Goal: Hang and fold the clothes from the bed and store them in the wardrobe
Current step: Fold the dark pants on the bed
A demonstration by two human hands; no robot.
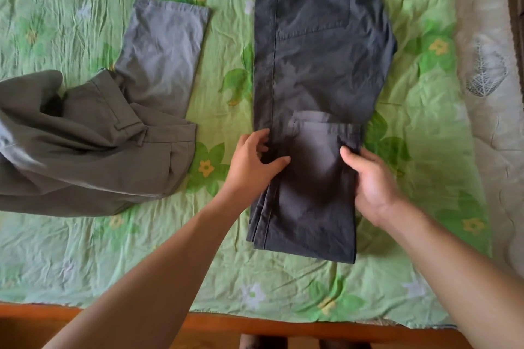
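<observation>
Dark grey cotton trousers lie flat on the green flowered bedsheet, their leg ends folded back up over themselves. My left hand grips the fold's left side, fingers and thumb curled on the cloth, while my right hand pinches its right edge. Crumpled olive-grey trousers lie well apart to the left.

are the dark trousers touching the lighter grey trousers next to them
Apart. The head view shows a strip of green bedsheet between the dark trousers and the lighter grey trousers along their whole length.
</observation>
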